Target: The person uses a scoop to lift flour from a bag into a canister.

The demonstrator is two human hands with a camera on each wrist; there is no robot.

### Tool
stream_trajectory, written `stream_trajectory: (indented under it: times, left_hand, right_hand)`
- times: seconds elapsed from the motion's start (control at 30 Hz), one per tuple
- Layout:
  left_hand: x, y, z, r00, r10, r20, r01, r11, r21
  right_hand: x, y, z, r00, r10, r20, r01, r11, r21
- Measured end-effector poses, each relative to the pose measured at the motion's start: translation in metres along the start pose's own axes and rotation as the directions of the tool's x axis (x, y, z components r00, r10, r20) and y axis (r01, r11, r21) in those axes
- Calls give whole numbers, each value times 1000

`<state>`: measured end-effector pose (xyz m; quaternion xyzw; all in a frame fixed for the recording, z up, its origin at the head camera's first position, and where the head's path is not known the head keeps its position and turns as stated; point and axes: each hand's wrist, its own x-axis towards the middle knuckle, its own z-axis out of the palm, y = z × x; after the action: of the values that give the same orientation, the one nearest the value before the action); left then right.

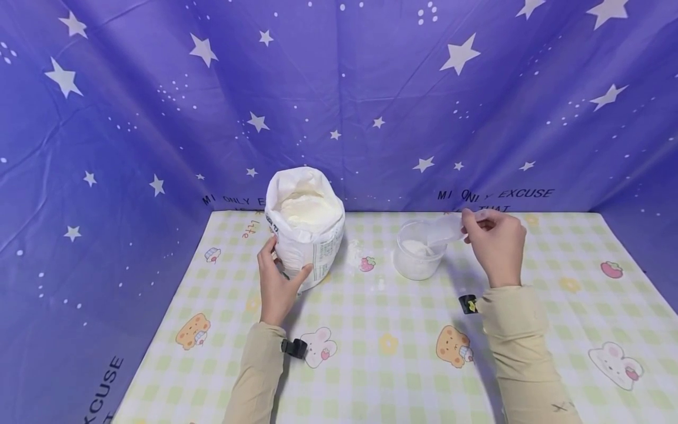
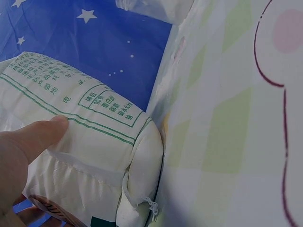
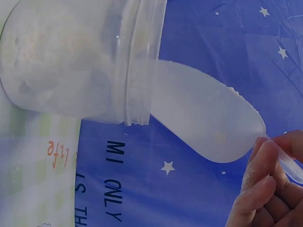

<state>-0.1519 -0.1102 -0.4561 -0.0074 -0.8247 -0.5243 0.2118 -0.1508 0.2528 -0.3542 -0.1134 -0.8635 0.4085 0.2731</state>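
Note:
A white flour bag (image 1: 318,253), its top rolled open on pale powder, stands at the table's left back. My left hand (image 1: 279,288) grips its near left side, and the thumb (image 2: 47,135) lies across the green print in the left wrist view. To the right stands a clear plastic jar (image 1: 418,265) with some white powder inside. My right hand (image 1: 495,241) pinches the handle of a translucent scoop (image 3: 208,113). The scoop's front end reaches through the jar's mouth, and its back part stays outside, above the rim. Powder dusts the right fingers (image 3: 255,189).
A checked cloth with cartoon prints covers the table (image 1: 371,377). Behind and at both sides hangs a blue-purple star-patterned curtain (image 1: 360,88), close to the bag and jar. Scattered white powder (image 1: 377,285) marks the cloth between the bag and the jar.

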Motion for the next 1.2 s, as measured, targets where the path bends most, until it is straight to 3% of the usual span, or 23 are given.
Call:
stream_trajectory:
  times: [0.23, 0.7, 0.8, 1.03, 1.2]
  left_hand:
    - [0, 1, -1, 1000, -10, 8, 10, 1000, -3]
    - [0, 1, -1, 1000, -11, 9, 11, 1000, -14]
    - [0, 1, -1, 1000, -16, 8, 17, 1000, -17]
    - [-1, 0, -1, 1000, -8, 5, 8, 1000, -12]
    - [0, 0, -1, 1000, 0, 4, 0, 1000, -9]
  right_hand:
    - [-2, -3, -2, 999, 31, 19, -31, 999, 21]
    - [2, -26, 3, 993, 111, 48, -119, 963, 243]
    - [3, -32, 7, 990, 119, 70, -136, 934, 331]
    - [6, -48, 20, 970, 157, 183, -236, 779, 581]
    - [9, -58, 33, 971, 141, 194, -232, 757, 611]
